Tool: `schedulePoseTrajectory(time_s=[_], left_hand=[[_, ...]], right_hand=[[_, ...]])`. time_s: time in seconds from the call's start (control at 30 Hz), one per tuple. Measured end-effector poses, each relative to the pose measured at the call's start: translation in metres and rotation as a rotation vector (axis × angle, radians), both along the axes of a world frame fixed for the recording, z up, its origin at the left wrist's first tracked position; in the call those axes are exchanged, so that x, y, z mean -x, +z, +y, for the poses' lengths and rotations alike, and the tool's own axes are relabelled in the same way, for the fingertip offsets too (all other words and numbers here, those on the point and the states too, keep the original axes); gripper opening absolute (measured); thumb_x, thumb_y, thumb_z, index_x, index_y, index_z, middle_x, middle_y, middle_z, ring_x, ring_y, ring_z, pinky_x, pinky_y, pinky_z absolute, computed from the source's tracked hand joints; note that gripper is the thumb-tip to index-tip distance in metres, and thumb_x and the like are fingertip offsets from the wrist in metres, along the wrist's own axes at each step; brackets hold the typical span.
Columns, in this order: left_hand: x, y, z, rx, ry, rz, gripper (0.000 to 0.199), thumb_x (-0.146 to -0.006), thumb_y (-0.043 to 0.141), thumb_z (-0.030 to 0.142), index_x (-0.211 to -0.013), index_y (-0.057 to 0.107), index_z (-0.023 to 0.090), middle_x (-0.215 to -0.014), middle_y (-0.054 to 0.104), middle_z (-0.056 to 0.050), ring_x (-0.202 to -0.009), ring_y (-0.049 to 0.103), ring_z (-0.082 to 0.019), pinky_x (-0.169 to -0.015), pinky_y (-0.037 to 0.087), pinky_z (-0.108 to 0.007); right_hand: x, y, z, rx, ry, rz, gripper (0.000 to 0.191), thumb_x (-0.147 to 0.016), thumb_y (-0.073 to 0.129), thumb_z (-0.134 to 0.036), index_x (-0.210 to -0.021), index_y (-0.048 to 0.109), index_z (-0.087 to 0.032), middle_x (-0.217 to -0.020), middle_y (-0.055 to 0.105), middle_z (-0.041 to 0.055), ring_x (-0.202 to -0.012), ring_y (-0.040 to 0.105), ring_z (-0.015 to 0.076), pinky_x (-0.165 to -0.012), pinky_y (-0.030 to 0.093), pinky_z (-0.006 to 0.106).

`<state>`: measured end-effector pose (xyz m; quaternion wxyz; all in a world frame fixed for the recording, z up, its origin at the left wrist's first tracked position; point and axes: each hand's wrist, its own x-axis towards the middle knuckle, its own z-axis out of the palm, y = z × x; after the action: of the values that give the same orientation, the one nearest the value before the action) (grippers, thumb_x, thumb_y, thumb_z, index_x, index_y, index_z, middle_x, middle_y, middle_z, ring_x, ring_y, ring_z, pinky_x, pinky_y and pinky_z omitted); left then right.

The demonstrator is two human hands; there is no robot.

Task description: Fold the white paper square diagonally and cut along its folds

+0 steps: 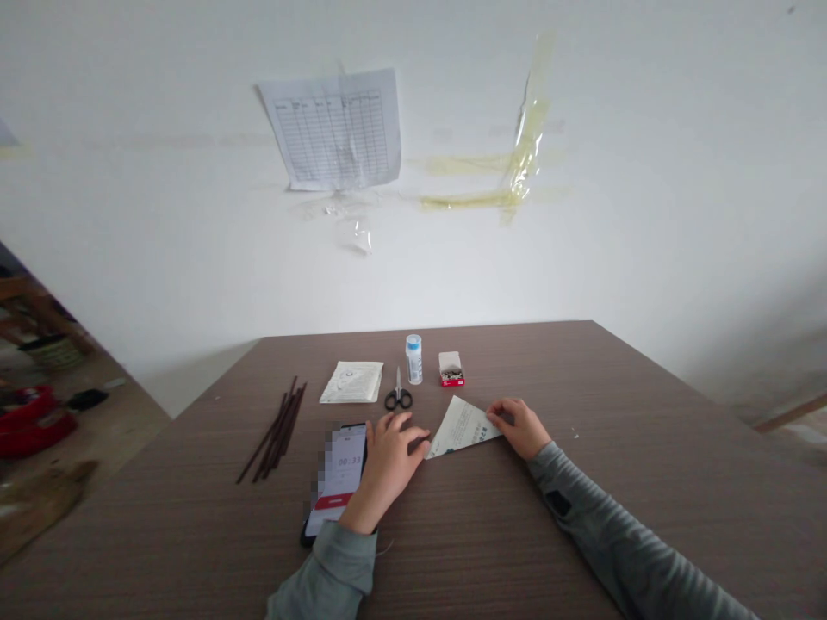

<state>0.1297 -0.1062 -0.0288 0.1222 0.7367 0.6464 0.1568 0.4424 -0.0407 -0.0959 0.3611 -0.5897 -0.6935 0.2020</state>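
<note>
Through my head camera, the triangular paper (460, 429) lies on the table (491, 534) between my hands; my right hand (520, 426) has its fingers pinched on the three o'clock corner; my left hand (393, 452) has its fingers loosely spread by the nine o'clock corner, contact unclear; from the paper, the box (451, 379) sits at twelve, the bottle (414, 362) at eleven, the scissors (399, 398) at ten.
</note>
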Motion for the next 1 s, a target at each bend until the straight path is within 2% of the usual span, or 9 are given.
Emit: schedulePoseTrajectory(time_s=[0.1,0.17,0.3,0.43,0.5,0.63,0.77,0.87,1.0], left_hand=[[0.000,0.000,-0.001,-0.021,-0.002,-0.004,0.029,-0.116,0.085,0.021,-0.131,0.105,0.036,-0.178,0.086,-0.013,-0.177,0.069,-0.048,-0.155,0.040,-0.091],[-0.001,0.002,-0.002,-0.010,-0.016,-0.012,0.027,-0.112,0.092,0.023,-0.132,0.104,0.035,-0.179,0.085,-0.013,-0.178,0.068,-0.049,-0.156,0.038,-0.091],[-0.003,0.006,-0.004,0.027,-0.060,-0.044,0.039,-0.100,0.108,0.026,-0.138,0.102,0.034,-0.184,0.082,-0.014,-0.182,0.064,-0.051,-0.157,0.033,-0.092],[-0.006,0.006,-0.004,0.006,-0.072,-0.053,0.024,-0.106,0.100,0.021,-0.126,0.103,0.033,-0.181,0.084,-0.014,-0.182,0.065,-0.050,-0.156,0.031,-0.097],[-0.007,0.007,-0.003,-0.010,-0.069,-0.061,0.022,-0.109,0.094,0.019,-0.122,0.103,0.034,-0.179,0.086,-0.013,-0.181,0.066,-0.048,-0.154,0.032,-0.098],[-0.009,0.010,-0.003,0.022,-0.057,-0.041,0.023,-0.106,0.098,0.015,-0.119,0.103,0.033,-0.181,0.084,-0.013,-0.182,0.065,-0.048,-0.155,0.031,-0.098],[-0.009,0.011,-0.001,0.049,-0.033,-0.039,0.021,-0.107,0.096,0.013,-0.114,0.102,0.031,-0.180,0.085,-0.013,-0.182,0.066,-0.047,-0.155,0.033,-0.096],[-0.007,0.009,0.000,0.029,-0.007,-0.035,0.024,-0.110,0.091,0.009,-0.110,0.101,0.030,-0.177,0.087,-0.013,-0.180,0.068,-0.046,-0.154,0.035,-0.096],[-0.004,0.007,0.002,0.008,-0.005,-0.042,0.024,-0.109,0.091,0.009,-0.106,0.100,0.031,-0.174,0.088,-0.011,-0.176,0.071,-0.046,-0.152,0.037,-0.098]], right_hand=[[0.000,0.006,-0.003,0.011,-0.004,-0.024,0.017,-0.098,0.077,-0.036,-0.092,0.091,-0.029,-0.104,0.096,0.0094,-0.115,0.090,0.0374,-0.117,0.068,0.055],[0.001,0.007,-0.003,0.005,-0.018,-0.041,0.018,-0.098,0.076,-0.038,-0.092,0.091,-0.030,-0.103,0.096,0.0091,-0.114,0.090,0.0380,-0.123,0.065,0.060],[0.007,0.002,-0.007,-0.028,-0.072,-0.042,0.018,-0.099,0.075,-0.040,-0.089,0.087,-0.031,-0.102,0.097,0.0082,-0.116,0.092,0.0394,-0.137,0.055,0.071],[0.021,0.002,-0.020,-0.135,-0.150,-0.013,0.024,-0.107,0.066,-0.036,-0.095,0.086,-0.032,-0.108,0.098,0.0089,-0.136,0.090,0.0400,-0.148,0.045,0.074],[0.027,0.007,-0.029,-0.158,-0.163,-0.017,0.027,-0.111,0.062,-0.035,-0.098,0.085,-0.031,-0.110,0.097,0.0095,-0.139,0.089,0.0395,-0.150,0.041,0.076],[0.034,0.017,-0.039,-0.173,-0.169,-0.037,0.026,-0.111,0.062,-0.035,-0.098,0.084,-0.032,-0.108,0.098,0.0084,-0.129,0.090,0.0374,-0.148,0.044,0.076],[0.027,0.016,-0.033,-0.150,-0.140,-0.045,0.026,-0.110,0.064,-0.035,-0.098,0.087,-0.032,-0.108,0.098,0.0080,-0.125,0.092,0.0364,-0.147,0.048,0.074],[0.016,0.012,-0.021,-0.039,-0.078,-0.075,0.020,-0.103,0.077,-0.035,-0.112,0.095,-0.032,-0.114,0.100,0.0082,-0.129,0.093,0.0394,-0.146,0.051,0.075],[0.004,0.015,-0.013,0.101,-0.007,-0.173,0.056,-0.093,0.089,-0.034,-0.148,0.097,-0.034,-0.139,0.100,0.0105,-0.152,0.086,0.0449,-0.146,0.053,0.076]])
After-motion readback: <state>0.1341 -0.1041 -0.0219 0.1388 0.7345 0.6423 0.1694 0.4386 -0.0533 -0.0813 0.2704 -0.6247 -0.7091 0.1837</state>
